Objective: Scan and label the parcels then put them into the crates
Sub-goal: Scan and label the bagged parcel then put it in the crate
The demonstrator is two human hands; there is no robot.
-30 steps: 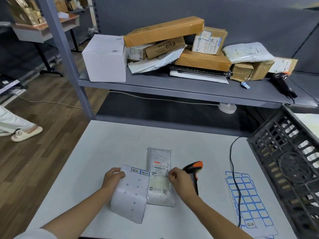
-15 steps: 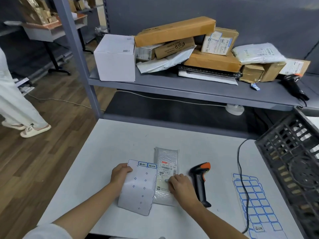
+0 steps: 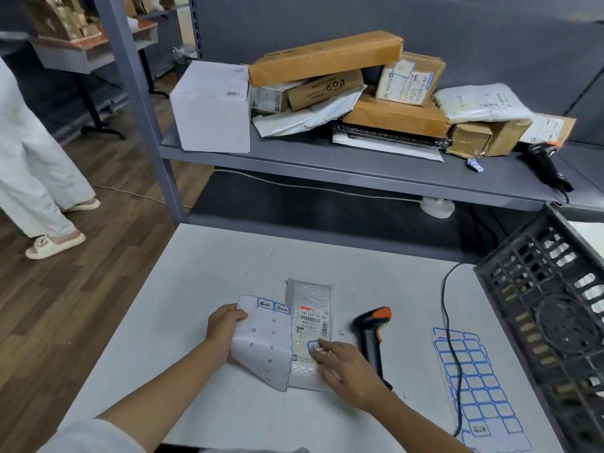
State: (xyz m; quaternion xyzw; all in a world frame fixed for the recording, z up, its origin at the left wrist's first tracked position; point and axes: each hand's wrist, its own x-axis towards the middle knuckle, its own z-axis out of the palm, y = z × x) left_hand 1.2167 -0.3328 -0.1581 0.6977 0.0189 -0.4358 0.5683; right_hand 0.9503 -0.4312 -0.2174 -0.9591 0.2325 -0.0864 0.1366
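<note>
right hand [image 3: 348,367] on white table [image 3: 202,289], wood floor [image 3: 65,322]

White table [image 3: 202,289]: bubble-wrap parcel [image 3: 309,292] lying flat, printed label up. Left hand [image 3: 224,326] grips a mostly peeled sticker sheet [image 3: 263,341] just left of the parcel, overlapping its edge. Right hand [image 3: 343,361] presses a blue-bordered sticker [image 3: 314,346] onto the parcel with straight fingers. Scanner [image 3: 371,335] just right; full sticker sheets [image 3: 477,384] beyond, under its cable. Black crate [image 3: 549,308] at far right. Shelf [image 3: 343,165] behind: piled boxes, mailers.
</note>
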